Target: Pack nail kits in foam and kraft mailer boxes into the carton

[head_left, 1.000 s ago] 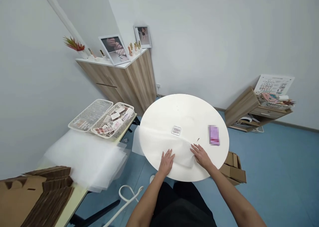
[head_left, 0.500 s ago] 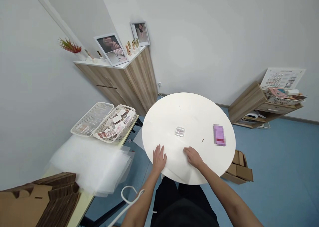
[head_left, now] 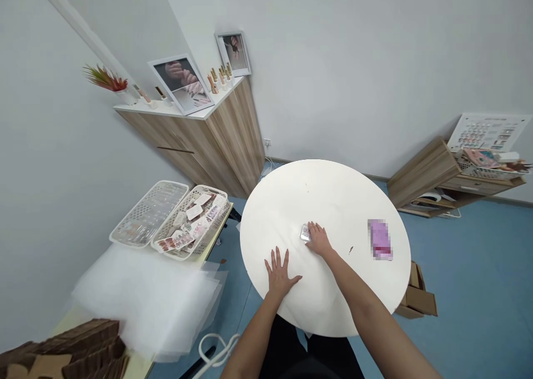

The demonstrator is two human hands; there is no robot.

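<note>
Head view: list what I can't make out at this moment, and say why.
Clear case, head view: right part covered by the right hand; contents too small to identify.
Purple item, head view: pixelated, so any markings are unreadable.
Cardboard boxes, head view: partly hidden by the round table.
Cardboard stack, head view: cut off by the left and bottom edges.
White chart, head view: print too small to read.

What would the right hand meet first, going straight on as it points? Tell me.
The right hand would likely meet the small, clear plastic case it partly hides, on the round white table; contact is hard to judge.
</note>
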